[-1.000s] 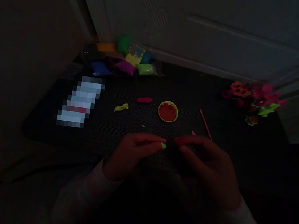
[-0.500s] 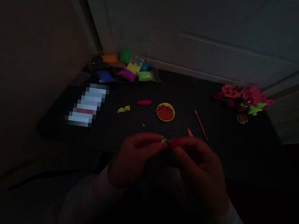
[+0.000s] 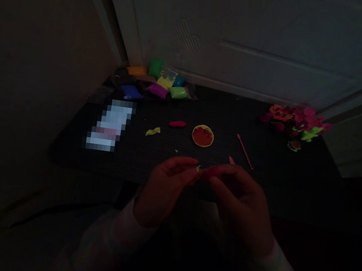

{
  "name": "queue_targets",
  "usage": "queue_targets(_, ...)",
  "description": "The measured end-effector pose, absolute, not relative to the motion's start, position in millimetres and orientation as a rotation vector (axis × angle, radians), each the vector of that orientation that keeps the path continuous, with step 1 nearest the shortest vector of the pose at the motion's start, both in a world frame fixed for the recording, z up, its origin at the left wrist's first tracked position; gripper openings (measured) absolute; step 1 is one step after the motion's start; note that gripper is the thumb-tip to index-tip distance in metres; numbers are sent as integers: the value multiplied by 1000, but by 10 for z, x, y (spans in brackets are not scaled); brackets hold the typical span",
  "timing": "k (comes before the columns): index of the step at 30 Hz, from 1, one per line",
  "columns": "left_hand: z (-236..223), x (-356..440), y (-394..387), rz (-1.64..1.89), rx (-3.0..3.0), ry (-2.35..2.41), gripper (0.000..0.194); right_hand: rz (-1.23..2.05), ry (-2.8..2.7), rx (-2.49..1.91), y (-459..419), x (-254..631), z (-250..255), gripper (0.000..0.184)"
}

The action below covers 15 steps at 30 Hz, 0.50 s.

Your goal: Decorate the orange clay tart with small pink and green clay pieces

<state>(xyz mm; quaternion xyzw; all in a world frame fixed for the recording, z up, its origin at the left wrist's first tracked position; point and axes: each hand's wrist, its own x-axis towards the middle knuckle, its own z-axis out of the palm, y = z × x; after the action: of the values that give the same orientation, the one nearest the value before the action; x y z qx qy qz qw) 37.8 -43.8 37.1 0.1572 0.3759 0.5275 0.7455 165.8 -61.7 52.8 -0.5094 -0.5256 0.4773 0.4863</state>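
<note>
The room is very dark. My left hand (image 3: 164, 186) and my right hand (image 3: 242, 201) meet fingertip to fingertip over the near edge of a dark table (image 3: 262, 173). The left fingers pinch a tiny green bit of clay (image 3: 198, 168). The right fingers pinch a small red bit of clay (image 3: 211, 171) pressed against it. Beyond them lies a round yellow disc with a red top (image 3: 202, 135).
A pink stick tool (image 3: 244, 151) lies right of the disc, with a red clay roll (image 3: 177, 124) and a yellow-green scrap (image 3: 153, 131) to its left. Coloured clay packets (image 3: 155, 81) sit at the far left, clay flowers (image 3: 298, 122) at the far right. A white door stands behind.
My hands have come together: a second ago the green and red bits were apart, now they touch. The view has shifted slightly.
</note>
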Motion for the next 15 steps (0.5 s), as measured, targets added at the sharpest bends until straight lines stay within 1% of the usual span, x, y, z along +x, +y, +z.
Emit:
queue_targets(4,337,378,-449,1128,350,809,13,1118,-1328,-1268,-632,1648,536,8)
queue_targets(10,294,373,-466,1196,431,856,14,1011,-1430,-1317,-639,1618,578,10)
queue_targets(15,252,349,-476,1238,533,876,16,1010,-1434,-1313,-614,1594,574,8)
